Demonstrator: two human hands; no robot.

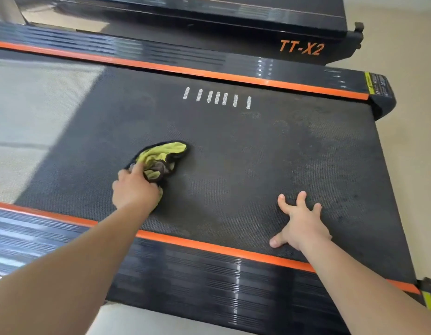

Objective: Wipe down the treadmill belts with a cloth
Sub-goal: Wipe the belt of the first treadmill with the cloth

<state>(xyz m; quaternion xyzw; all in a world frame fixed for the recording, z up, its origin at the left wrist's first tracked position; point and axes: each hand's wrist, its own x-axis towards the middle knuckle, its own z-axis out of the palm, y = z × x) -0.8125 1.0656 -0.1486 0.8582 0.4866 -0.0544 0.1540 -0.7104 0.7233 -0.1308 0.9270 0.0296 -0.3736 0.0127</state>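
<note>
Floor: pale beige floor (407,56) showing off to the right, past the machine ends.
Belt: wide black textured treadmill belt (233,146), a row of short white dashes (217,97) printed on it, dusty grey smudges toward the right end, glare washing out the left part.
Rails: black ribbed side rail with an orange strip (209,247) on the near side, a matching one on the far side.
Second machine: another black treadmill (300,48) just behind, marked "TT-X2" in orange.
Cloth: crumpled yellow-green cloth with dark edging (161,159), lying on the belt left of centre.
Left hand: left hand (136,191) clutching the near end of the cloth, fingers curled into it, pushed down on the belt.
Right hand: right hand (300,220) flat on the belt near the front rail, fingers spread, holding nothing.
</note>
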